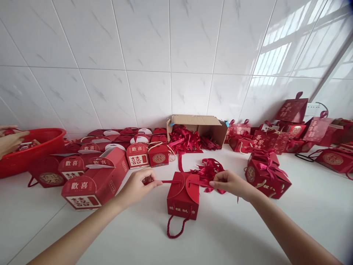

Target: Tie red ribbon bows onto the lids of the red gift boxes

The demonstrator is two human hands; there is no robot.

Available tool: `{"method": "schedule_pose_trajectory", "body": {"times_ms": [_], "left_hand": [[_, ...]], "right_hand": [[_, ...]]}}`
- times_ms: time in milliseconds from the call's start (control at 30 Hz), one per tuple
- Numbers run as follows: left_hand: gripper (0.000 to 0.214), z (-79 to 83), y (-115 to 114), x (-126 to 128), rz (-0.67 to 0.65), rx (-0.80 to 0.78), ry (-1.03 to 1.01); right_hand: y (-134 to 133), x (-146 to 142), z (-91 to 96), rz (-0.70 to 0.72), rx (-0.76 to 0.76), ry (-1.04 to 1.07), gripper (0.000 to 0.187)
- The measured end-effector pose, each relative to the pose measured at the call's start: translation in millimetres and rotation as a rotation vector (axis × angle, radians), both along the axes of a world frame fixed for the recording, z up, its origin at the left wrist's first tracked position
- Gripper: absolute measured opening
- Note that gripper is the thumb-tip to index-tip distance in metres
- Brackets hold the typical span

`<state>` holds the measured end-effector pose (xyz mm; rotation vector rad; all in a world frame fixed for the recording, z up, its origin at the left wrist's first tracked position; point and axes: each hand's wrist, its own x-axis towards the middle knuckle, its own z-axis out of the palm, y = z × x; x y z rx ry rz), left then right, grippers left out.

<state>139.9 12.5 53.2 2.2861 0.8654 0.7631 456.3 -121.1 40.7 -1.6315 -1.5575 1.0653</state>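
In the middle of the table stands a red gift box (176,198) with gold characters on its front and a dark red cord handle (175,235) hanging down before it. Two rounded flaps meet on its top, and a red ribbon (168,181) passes through their slots. One end of the ribbon is pinched between thumb and fingers of my left hand (143,186), left of the box. My right hand (230,184) pinches the other end on the right side. The ribbon is stretched between the two hands, just above the box top.
Behind the box lies a pile of loose red ribbons (211,169), before an open cardboard box (197,119) holding more. Rows of red boxes (107,180) stand left, ribbon-tied boxes (268,176) right. Another person's hand (12,140) is over a red basin (52,141) at far left.
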Motion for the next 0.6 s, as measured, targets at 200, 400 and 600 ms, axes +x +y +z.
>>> {"method": "schedule_pose_trajectory", "body": {"times_ms": [200, 400, 600], "left_hand": [[0.031, 19.3, -34.1, -13.5, 0.024, 0.062, 0.006], [0.027, 28.7, -46.4, -20.3, -0.004, 0.192, -0.004], [0.030, 19.6, -45.9, -17.2, -0.025, 0.220, 0.169]], "right_hand": [[-3.5, 8.5, 18.3, 0.108, -0.011, 0.081, 0.045], [-5.2, 9.1, 37.4, 0.102, 0.015, 0.106, 0.045], [-4.6, 13.4, 28.3, 0.100, 0.019, 0.009, 0.048]]}}
